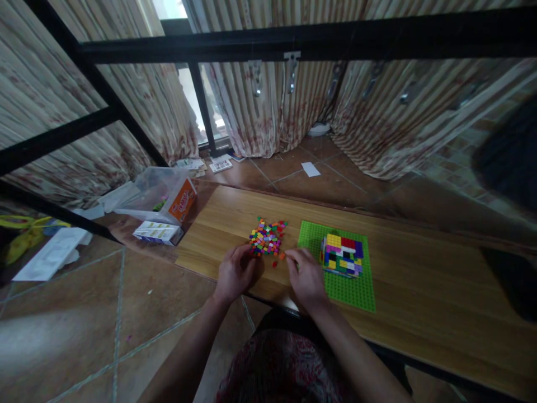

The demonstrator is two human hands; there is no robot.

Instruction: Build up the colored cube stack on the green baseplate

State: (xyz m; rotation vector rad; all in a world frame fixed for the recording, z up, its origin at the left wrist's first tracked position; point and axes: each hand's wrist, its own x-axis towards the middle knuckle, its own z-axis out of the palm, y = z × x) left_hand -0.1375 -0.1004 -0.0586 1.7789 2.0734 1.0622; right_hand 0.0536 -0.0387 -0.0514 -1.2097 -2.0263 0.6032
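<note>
Touching the pile [267,236] at its near-left edge with the left hand [235,273], fingers curled; cannot tell pinch from mere touch. Bringing right hand [308,277] fingertips close together beside an orange brick [282,256], at the pile's near-right edge; again, cannot tell any pinch. Nearer the build [342,254] with the right: just rightward, on the green plate [352,296], without clear long axis.

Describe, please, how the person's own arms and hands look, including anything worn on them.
The left hand and right hand are bare, without gloves; both forearms show no sleeves or watch. Any rings would be too small to tell.
</note>
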